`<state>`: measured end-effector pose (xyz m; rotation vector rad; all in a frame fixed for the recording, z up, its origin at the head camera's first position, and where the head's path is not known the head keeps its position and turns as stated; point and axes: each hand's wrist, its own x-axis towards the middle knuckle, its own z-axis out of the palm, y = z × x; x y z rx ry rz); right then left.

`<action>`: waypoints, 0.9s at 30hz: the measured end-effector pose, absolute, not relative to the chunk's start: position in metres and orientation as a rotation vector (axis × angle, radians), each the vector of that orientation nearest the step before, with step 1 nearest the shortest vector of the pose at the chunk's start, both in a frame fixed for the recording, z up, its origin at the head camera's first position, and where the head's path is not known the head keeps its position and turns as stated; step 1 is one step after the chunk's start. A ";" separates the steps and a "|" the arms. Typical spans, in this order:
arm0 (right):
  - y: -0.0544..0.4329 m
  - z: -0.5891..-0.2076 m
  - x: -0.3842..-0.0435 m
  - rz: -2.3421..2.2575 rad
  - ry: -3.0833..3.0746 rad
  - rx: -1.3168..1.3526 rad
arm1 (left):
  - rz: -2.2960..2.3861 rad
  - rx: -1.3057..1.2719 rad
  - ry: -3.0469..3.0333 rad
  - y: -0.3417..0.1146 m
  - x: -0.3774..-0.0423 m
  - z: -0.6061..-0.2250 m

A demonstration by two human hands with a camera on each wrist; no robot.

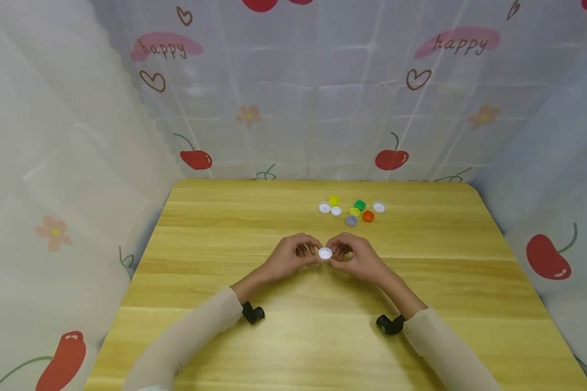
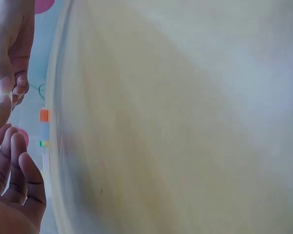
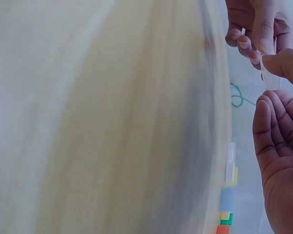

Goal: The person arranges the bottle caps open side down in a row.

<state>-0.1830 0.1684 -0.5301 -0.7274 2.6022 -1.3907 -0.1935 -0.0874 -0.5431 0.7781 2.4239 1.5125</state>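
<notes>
Head view first: my left hand and right hand meet out in front of me, both pinching a small white cap between them, up off the tabletop. Beyond my hands there's a loose bunch of other caps: a yellow cap near two white ones, then, off toward my right hand's side, a green cap, an orange cap, a greyish-purple cap and a few more. My guess is I'm midway through handling this one; the others lie untouched and in no real order, so I'd call those left to do.

Left wrist view: my thumb's on the pinch, the other fingers hang loose, and the cap is pretty much hidden.

Right wrist view: way better, you get the ribbed side, thumbs from both hands on it. Can't tell if it's one piece or two pressed together, so no clue if that bit's done.
</notes>
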 end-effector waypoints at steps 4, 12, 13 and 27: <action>0.171 -0.530 -0.179 -1.412 2.610 -0.755 | 1.578 0.713 2.332 -0.085 -0.192 -0.544; 0.176 -0.529 -0.176 -1.455 2.643 -0.819 | 1.770 0.355 1.901 -0.078 -0.193 -0.542; 0.176 -0.529 -0.176 -1.458 2.643 -0.825 | 1.779 0.304 1.851 -0.077 -0.192 -0.542; 0.177 -0.527 -0.170 -1.379 2.643 -0.918 | 1.796 0.285 1.814 -0.075 -0.188 -0.543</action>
